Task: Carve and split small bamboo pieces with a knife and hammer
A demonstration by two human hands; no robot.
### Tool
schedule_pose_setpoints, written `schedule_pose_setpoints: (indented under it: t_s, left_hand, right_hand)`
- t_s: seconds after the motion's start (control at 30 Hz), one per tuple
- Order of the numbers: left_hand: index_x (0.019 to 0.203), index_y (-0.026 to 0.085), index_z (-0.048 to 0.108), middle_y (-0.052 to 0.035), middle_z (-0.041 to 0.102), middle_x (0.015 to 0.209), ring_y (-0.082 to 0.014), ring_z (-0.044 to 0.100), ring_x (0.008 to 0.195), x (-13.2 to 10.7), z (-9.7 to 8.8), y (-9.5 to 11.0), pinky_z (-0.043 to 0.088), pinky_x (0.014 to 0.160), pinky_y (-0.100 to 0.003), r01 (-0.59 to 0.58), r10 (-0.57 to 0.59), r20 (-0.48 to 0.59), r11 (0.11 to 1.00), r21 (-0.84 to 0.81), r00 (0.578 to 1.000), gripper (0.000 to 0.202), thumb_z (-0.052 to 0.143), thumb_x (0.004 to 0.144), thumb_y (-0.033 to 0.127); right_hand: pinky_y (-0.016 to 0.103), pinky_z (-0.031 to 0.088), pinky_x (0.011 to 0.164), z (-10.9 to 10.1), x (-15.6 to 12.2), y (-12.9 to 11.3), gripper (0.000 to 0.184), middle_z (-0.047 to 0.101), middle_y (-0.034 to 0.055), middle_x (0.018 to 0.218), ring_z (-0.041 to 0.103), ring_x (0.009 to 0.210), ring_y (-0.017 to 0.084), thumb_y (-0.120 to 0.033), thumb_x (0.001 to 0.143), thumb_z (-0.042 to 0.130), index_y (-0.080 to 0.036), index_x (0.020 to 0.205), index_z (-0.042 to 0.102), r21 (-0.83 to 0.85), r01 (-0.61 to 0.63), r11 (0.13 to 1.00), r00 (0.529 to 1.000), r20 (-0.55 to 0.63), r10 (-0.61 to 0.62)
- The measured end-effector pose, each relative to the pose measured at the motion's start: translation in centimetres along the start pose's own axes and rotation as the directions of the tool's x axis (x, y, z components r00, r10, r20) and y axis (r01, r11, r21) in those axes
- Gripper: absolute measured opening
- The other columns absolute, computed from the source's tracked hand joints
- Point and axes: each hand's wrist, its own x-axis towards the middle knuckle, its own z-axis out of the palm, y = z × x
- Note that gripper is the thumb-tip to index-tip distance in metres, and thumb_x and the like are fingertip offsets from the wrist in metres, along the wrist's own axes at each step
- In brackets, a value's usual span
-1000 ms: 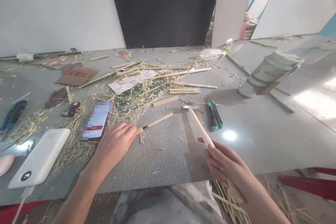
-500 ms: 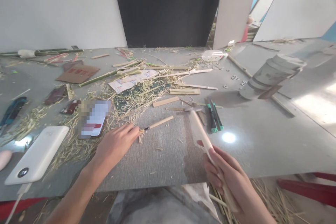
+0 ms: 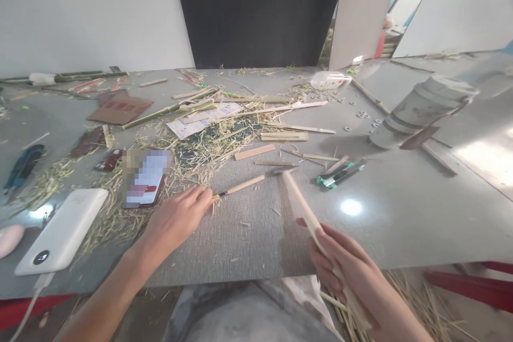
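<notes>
My right hand [image 3: 340, 262] is wrapped round the pale wooden handle of a hammer [image 3: 302, 200]. Its thin metal head, blurred, points away from me just above the table. My left hand [image 3: 184, 211] rests on the table with fingers curled over the dark end of a small wooden-handled tool [image 3: 246, 184]; its tip is hidden under the fingers. The light handle sticks out to the right, towards the hammer head and apart from it. Bits of straw-coloured shavings lie at my left fingertips. Right of the hammer head lies a green-and-black tool [image 3: 339, 175].
Bamboo shavings [image 3: 218, 141] and strips cover the table's middle. On the left lie a phone [image 3: 146, 179], a white power bank [image 3: 62, 232] with a cable and a blue cutter [image 3: 24, 168]. A large cup [image 3: 422, 112] and small white rings [image 3: 363, 115] are at right.
The green-and-black tool has turned and now slants up to the right, with a strip beside it shifted. The hammer head has moved slightly left. My left hand stays in place.
</notes>
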Motion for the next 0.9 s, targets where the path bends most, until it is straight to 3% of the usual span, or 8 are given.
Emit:
schedule_pose_setpoints:
  t_s: [0.07,0.2,0.33,0.47,0.63,0.77,0.83,0.9]
  left_hand:
    - [0.094,0.022,0.045,-0.0008,0.059,0.087,-0.0199,0.062,0.078,0.0,-0.1,0.0,0.035,0.061,-0.033,-0.009,0.009,0.003,1.0,0.014,1.0,0.015,0.044,0.108,0.023]
    - [0.094,0.022,0.046,-0.0013,0.059,0.087,-0.0199,0.061,0.077,-0.1,-0.2,-0.1,0.037,0.062,-0.034,-0.014,0.014,0.005,1.0,0.014,1.0,0.015,0.043,0.108,0.021]
    - [0.093,0.022,0.047,-0.0016,0.06,0.087,-0.0202,0.061,0.077,-0.1,-0.3,-0.3,0.037,0.062,-0.033,-0.011,0.011,0.016,1.0,-0.005,1.0,0.016,0.044,0.108,0.023]
    - [0.093,0.022,0.046,-0.0016,0.061,0.087,-0.0207,0.062,0.077,-0.2,-0.2,-0.4,0.036,0.061,-0.033,-0.007,0.007,0.022,1.0,-0.012,1.0,0.014,0.046,0.106,0.018]
    - [0.094,0.022,0.045,-0.0014,0.06,0.089,-0.0211,0.062,0.079,-0.4,0.0,-0.4,0.035,0.061,-0.033,-0.003,0.004,0.029,0.999,-0.034,1.0,0.013,0.048,0.107,0.021]
    - [0.095,0.022,0.045,-0.001,0.059,0.089,-0.0201,0.062,0.076,-0.5,0.1,-0.4,0.034,0.058,-0.033,0.005,-0.004,0.034,0.999,-0.035,0.999,0.012,0.047,0.107,0.022]
    - [0.096,0.022,0.046,-0.001,0.06,0.089,-0.0202,0.063,0.077,-0.6,0.0,-0.4,0.035,0.059,-0.033,0.001,0.0,0.025,1.0,-0.029,1.0,0.011,0.048,0.107,0.022]
    - [0.096,0.022,0.047,-0.001,0.061,0.088,-0.0202,0.063,0.077,-0.6,0.0,-0.5,0.035,0.059,-0.034,0.0,0.001,0.02,1.0,-0.024,1.0,0.011,0.048,0.107,0.022]
  right_hand:
    - [0.016,0.023,0.037,0.2,0.1,0.6,0.084,0.037,-0.007,0.066,0.031,0.043,0.004,-0.066,0.079,0.08,-0.019,0.143,0.053,-0.004,-0.015,1.0,1.0,0.005,0.015]
    - [0.016,0.027,0.039,0.8,0.0,0.8,0.082,0.037,-0.0068,0.067,0.033,0.045,0.003,-0.064,0.08,0.08,-0.02,0.143,0.053,0.057,0.071,0.996,0.996,-0.05,-0.068]
    - [0.016,0.025,0.04,0.8,-0.4,0.1,0.076,0.038,-0.0058,0.068,0.032,0.046,0.003,-0.064,0.083,0.078,-0.019,0.14,0.057,-0.034,-0.034,0.999,0.999,0.001,0.034]
    - [0.017,0.027,0.041,0.3,-0.3,-0.1,0.079,0.037,-0.0053,0.068,0.033,0.048,0.004,-0.061,0.076,0.085,-0.018,0.137,0.06,0.039,0.058,0.998,0.991,-0.125,-0.053]
    - [0.016,0.026,0.043,0.4,-0.5,0.2,0.072,0.041,-0.0043,0.07,0.034,0.049,0.003,-0.062,0.08,0.082,-0.017,0.133,0.063,-0.01,-0.085,0.996,0.995,-0.046,0.084]
    - [0.016,0.029,0.044,0.5,-0.5,-0.3,0.078,0.04,-0.0049,0.072,0.038,0.052,0.004,-0.053,0.066,0.093,-0.019,0.13,0.063,0.096,0.074,0.993,0.983,-0.175,-0.056]
    - [0.017,0.031,0.046,0.5,-0.6,-0.1,0.076,0.041,-0.0044,0.074,0.04,0.054,0.005,-0.051,0.065,0.094,-0.02,0.126,0.063,0.162,0.052,0.985,0.989,-0.142,-0.029]
    - [0.016,0.028,0.044,0.6,-0.8,0.2,0.066,0.043,-0.0036,0.074,0.039,0.053,0.004,-0.053,0.07,0.091,-0.019,0.12,0.064,0.141,-0.056,0.988,0.996,-0.057,0.064]
